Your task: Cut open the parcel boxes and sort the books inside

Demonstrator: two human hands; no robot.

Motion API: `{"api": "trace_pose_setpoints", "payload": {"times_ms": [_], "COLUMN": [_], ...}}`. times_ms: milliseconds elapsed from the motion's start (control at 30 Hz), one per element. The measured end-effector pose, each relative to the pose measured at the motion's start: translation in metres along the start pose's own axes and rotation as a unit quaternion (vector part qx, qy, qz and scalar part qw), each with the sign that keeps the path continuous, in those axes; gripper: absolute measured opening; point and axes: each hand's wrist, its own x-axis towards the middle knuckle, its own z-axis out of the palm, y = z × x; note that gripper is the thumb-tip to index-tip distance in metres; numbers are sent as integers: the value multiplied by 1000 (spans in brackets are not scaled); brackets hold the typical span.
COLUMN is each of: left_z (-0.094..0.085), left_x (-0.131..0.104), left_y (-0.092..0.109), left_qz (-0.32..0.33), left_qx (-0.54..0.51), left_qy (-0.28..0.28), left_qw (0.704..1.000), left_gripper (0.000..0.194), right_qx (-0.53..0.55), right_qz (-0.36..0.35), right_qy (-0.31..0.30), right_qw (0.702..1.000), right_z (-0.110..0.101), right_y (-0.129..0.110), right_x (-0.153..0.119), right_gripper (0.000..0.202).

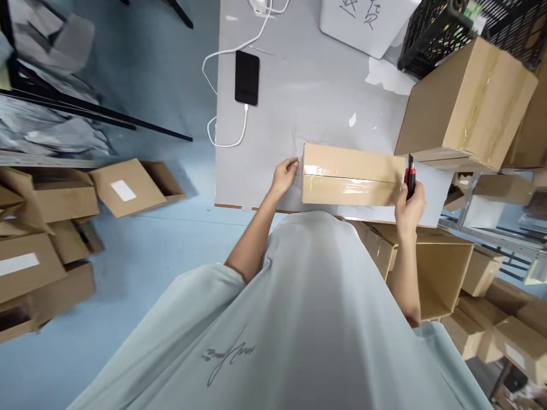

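A long, narrow cardboard box (348,162) lies across the front of the grey table, with shiny clear tape along its middle seam. My right hand (410,208) is closed around a red and black box cutter (410,177), which points away from me at the box's right end. Just off the box's left end is my left hand (285,175), its thumb and fingers pinched together. Whatever is between those fingertips, if anything, is too small to make out.
A black phone (247,78) on a white cable (241,134) rests on the table (316,85). At the right stand a larger taped carton (465,108) and a black crate (427,40). A white bin (363,28) is at the back. Open cartons (128,188) lie on the floor.
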Motion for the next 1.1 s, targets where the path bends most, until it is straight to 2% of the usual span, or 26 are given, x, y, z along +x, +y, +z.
{"api": "trace_pose_setpoints", "payload": {"times_ms": [67,100,200,267,333,400,467,567,767,1100], "left_z": [-18,-25,-36,-36,-33,-30,-29,-30,-30,-31], "left_x": [-13,-21,-46,-57,-61,-60,-57,-55,-55,-56], "left_y": [15,24,54,67,72,71,67,64,65,61], "left_qz": [21,45,131,153,149,140,137,139,136,121], "left_qx": [-8,-8,18,44,54,51,45,37,28,22], "left_qy": [-14,-28,-93,-133,-155,-164,-170,-179,-185,-184], "left_qw": [1000,999,987,978,975,975,975,973,973,975], "left_gripper": [51,58,81,86,85,83,83,82,81,83], "right_qx": [-21,-24,-38,-80,-153,-233,-293,-346,-381,-361], "right_qz": [-56,-88,-194,-262,-311,-342,-359,-364,-364,-378], "right_qy": [2,-21,-159,-255,-333,-384,-409,-420,-431,-427], "right_qw": [998,996,967,927,877,825,786,756,733,738], "right_z": [-13,-19,-30,-30,-28,-24,-20,-15,-10,-7], "right_y": [-20,-33,-82,-119,-153,-182,-203,-220,-232,-249], "right_x": [3,5,9,10,10,11,12,17,26,27], "right_gripper": [51,49,44,42,43,47,52,53,47,46]}}
